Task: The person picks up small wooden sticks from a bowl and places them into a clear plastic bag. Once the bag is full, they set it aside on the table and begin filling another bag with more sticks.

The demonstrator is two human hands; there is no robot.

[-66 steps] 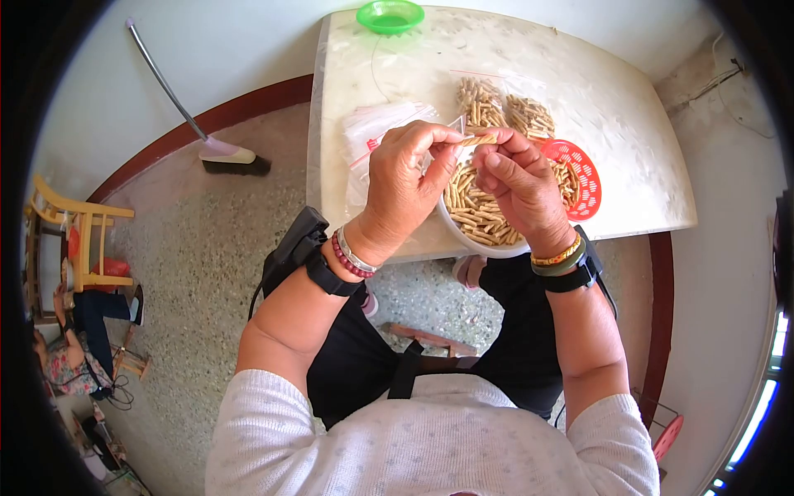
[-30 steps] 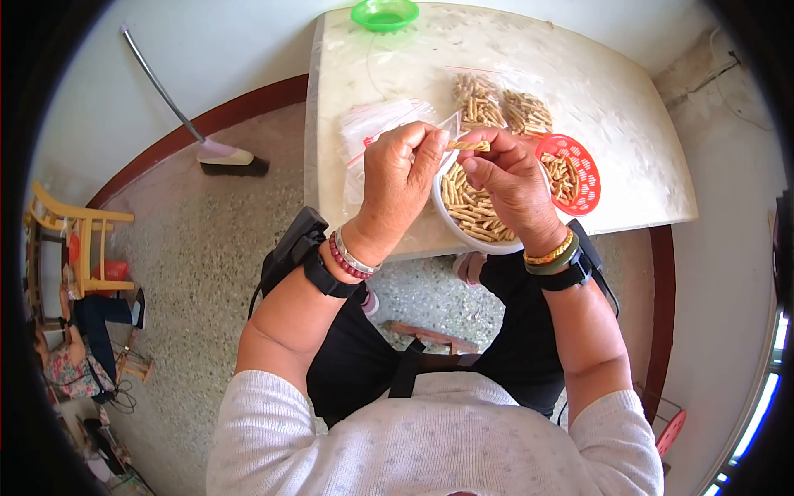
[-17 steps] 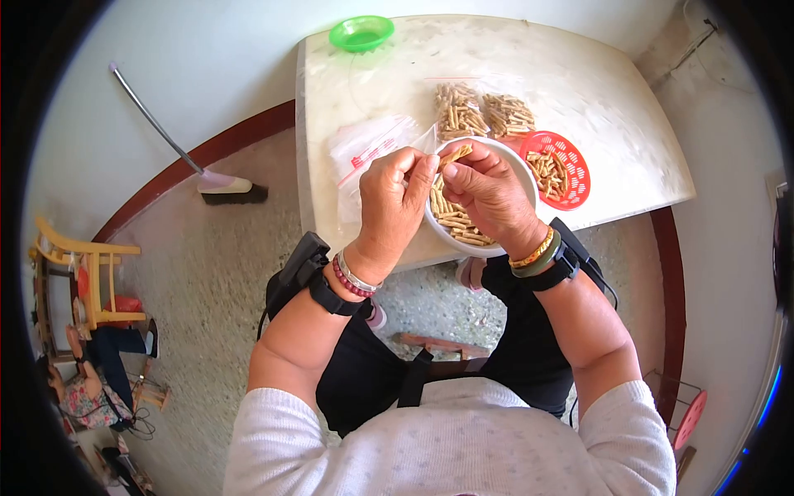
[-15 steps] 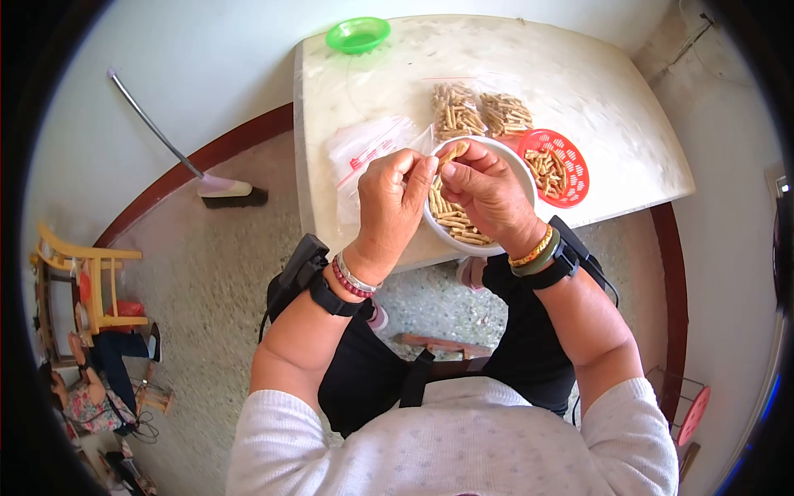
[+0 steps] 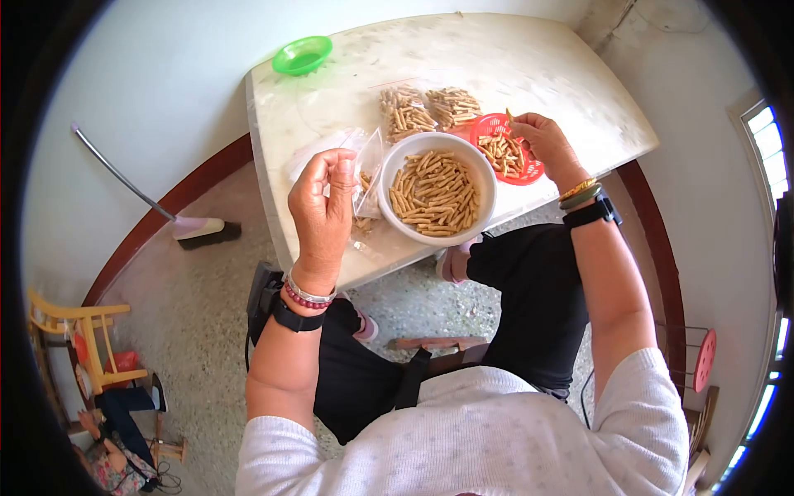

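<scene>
My left hand (image 5: 321, 207) is closed in a pinch on the edge of a clear plastic bag (image 5: 370, 178), which hangs to its right with some brown pieces low down. Over the red perforated basket (image 5: 536, 171), my right hand (image 5: 547, 147) pinches a short, thin brown stick (image 5: 509, 118). Similar sticks (image 5: 499, 154) lie in the basket. Between my hands stands a white bowl (image 5: 488, 194), holding many brown sticks (image 5: 436, 192). Behind the bowl lie two clear bags full of sticks, the left bag (image 5: 405, 113) and the right bag (image 5: 454, 107).
A green bowl (image 5: 303, 56) stands at the back left of the pale table (image 5: 529, 62). On the floor to the left a broom (image 5: 207, 229) leans on the wall. A wooden chair (image 5: 103, 351) and a seated person (image 5: 124, 422) are at the far left.
My hands have moved apart: the right went from above the white bowl to the red basket, the left stayed on the left side. The view has shifted, with the table's things now further left.
</scene>
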